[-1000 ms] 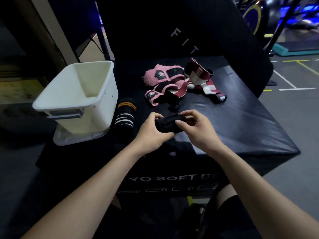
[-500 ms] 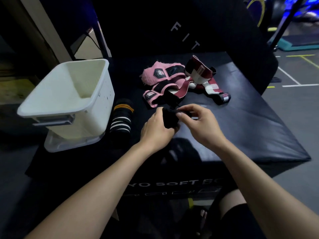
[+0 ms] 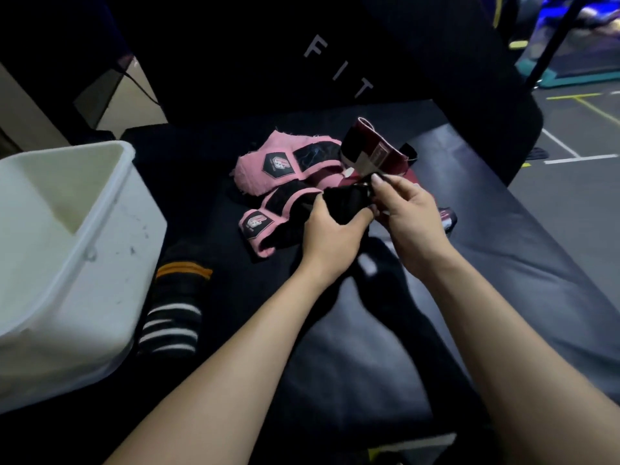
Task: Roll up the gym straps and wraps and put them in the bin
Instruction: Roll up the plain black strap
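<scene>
Head view. Both hands work a black strap point(image 3: 345, 203) held in the air above the black soft box point(image 3: 503, 263), just in front of the pink wraps point(image 3: 278, 169). The left hand point(image 3: 330, 236) has its fingers and thumb curled round the strap's bundled part. The right hand point(image 3: 407, 216) pinches the strap's upper end between thumb and fingertip point(image 3: 377, 181). Neither hand is free.

Orientation: the bundle's long axis runs on a diagonal, its upper end pointing away from the person and toward the maroon wrap point(image 3: 372, 152), its lower end buried in the left palm. Whether a loose tail hangs below cannot be told; the dark cloth merges with the box.

Position against the pink wraps: the strap sits at their near right edge, apparently clear of them though overlapping in the view. The white bin point(image 3: 110, 236) stands well to the left of the pink wraps, open side up. A black wrap with orange and white stripes point(image 3: 174, 307) lies between the bin and the pink wraps, nearer the bin.

Assessment of the step: rolling is under way, not finished. Recommended practice: keep tension from the right pinch while the left hand turns the roll, keep the edges aligned so the coil does not cone, and secure the end before release. Risk: slackening either grip would probably let the coil spring open.
</scene>
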